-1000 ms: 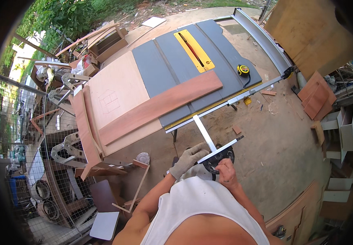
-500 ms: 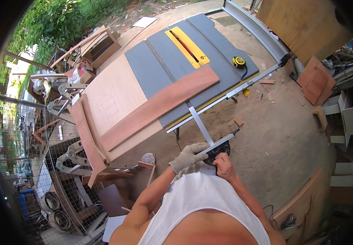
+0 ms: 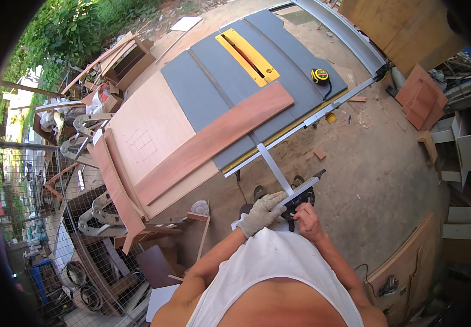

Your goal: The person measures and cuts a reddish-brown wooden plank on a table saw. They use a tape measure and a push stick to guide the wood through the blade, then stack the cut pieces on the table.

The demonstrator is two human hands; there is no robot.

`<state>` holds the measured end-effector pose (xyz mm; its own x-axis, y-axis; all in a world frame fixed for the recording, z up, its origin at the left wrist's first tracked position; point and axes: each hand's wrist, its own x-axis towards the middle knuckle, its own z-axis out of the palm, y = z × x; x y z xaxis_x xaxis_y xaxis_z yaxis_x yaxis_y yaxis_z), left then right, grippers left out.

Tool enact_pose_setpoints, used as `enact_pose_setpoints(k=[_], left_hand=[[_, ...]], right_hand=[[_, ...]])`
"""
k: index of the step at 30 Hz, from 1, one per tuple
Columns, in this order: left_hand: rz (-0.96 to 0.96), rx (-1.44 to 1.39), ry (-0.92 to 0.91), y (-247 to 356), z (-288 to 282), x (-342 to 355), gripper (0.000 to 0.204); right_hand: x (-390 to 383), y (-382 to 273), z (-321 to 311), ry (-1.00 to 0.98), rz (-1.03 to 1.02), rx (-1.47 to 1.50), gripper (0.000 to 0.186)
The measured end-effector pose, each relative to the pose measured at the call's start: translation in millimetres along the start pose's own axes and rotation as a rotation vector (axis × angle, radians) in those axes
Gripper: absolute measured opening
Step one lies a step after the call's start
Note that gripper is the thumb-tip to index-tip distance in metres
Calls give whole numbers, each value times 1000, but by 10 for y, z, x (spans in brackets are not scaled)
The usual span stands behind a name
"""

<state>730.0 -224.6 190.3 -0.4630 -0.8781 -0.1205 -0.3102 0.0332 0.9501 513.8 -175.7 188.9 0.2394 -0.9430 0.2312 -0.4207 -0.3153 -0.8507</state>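
I hold a miter gauge, with a silver bar, silver fence and black curved head, below the near edge of the table saw. My left hand, in a pale knit glove, grips the fence's left end. My bare right hand has its fingers closed at the black head, seemingly on a knob. On the grey saw top are a yellow insert with the blade and a yellow tape measure. A long reddish board lies across the top and the adjoining pale plywood.
Ladder-like hinged supports and wire fencing are at left. At right stand a large plywood panel, red boards and white box pieces. A corded tool lies at lower right, and offcuts litter the concrete floor.
My hands and the gauge have shifted slightly rightward, the grip looking much the same. The view has moved, so the saw table sits higher in the picture, and sandalled feet now show under the gauge.
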Motion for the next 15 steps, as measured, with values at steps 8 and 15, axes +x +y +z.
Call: enact_pose_setpoints(k=[8, 15], left_hand=[[97, 38, 35, -1, -21, -15, 45], [91, 94, 22, -90, 16, -58, 44]], right_hand=[[93, -108, -94, -34, -48, 11, 22], [37, -19, -64, -60, -27, 30, 23]])
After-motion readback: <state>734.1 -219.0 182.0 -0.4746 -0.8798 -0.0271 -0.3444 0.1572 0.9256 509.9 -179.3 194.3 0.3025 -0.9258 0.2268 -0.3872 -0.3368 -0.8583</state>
